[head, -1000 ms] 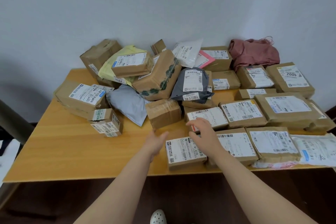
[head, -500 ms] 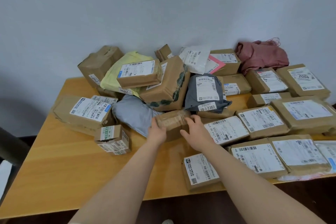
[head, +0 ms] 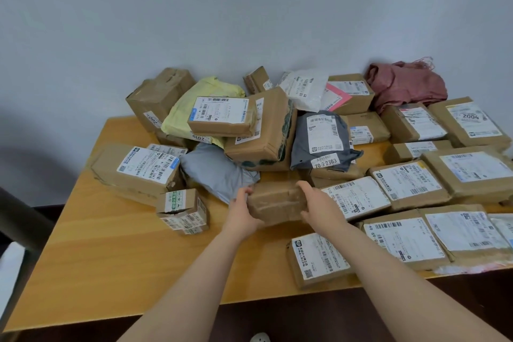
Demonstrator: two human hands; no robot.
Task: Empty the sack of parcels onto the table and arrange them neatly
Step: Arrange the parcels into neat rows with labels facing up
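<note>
A taped brown box [head: 276, 201] without a visible label sits at the front of the heap on the wooden table [head: 111, 253]. My left hand [head: 243, 215] grips its left end and my right hand [head: 319, 208] grips its right end. Behind it, unsorted parcels pile up: a grey mailer bag [head: 219, 172], a yellow bag [head: 200, 97], a dark grey bag [head: 322, 141] and several brown boxes. To the right, flat labelled parcels [head: 408, 183] lie in neat rows. The dusty-pink sack [head: 405, 83] lies crumpled at the back right by the wall.
A small labelled box [head: 316, 258] lies alone near the front edge. Two little stacked cartons [head: 183, 211] stand left of my hands, beside a wide labelled box [head: 136, 172]. Bare tabletop stretches across the front left. A dark chair edge [head: 16, 219] shows at far left.
Both hands moved forward from the small front box to the taped brown box and closed on its two ends. The camera has tilted, shifting the scene.
</note>
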